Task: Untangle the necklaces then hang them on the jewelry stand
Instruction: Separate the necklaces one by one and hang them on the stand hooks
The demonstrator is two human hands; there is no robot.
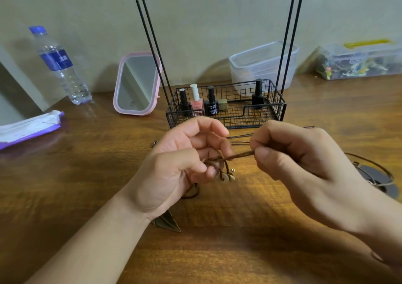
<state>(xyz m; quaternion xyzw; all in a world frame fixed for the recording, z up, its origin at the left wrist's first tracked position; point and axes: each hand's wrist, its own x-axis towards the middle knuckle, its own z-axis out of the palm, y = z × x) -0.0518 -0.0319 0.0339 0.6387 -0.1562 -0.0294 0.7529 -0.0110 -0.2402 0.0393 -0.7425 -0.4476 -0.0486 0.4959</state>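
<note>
1. A bronze leaf-shaped pendant (168, 222) lies flat on the wooden table (87, 185), showing just under the left wrist; its veined blades taper to a point.
2. The left hand (180, 159) is raised over the table, palm turned inward, fingers curled round the knotted part of a brown cord necklace (228, 158).
3. That cord is thin, dark brown and twisted. It loops into a tangle at the left fingertips, and a short run of pale round beads (228, 177) hangs from the loop just below them.
4. The right hand (304, 159) pinches the other end of the same stretch of cord between thumb and forefinger, the remaining fingers folded in. The cord runs taut and slightly slanted between the two hands.
5. To the right, beside the right hand, a second necklace (374, 174) lies on the table: a thin dark wire ring round a dark disc.
6. Thin black cords (239, 136) lie on the table between the hands and the stand.
7. Behind the hands stands the jewelry stand (226, 107), a black wire basket with tall black rods rising out of frame. Four nail polish bottles (196, 102) stand in the basket.
8. Left of it leans a pink-framed mirror (137, 85); farther left are a water bottle (61, 66) and a white and purple packet (30, 127).
9. Against the wall at the back are two clear plastic boxes (263, 63).
</note>
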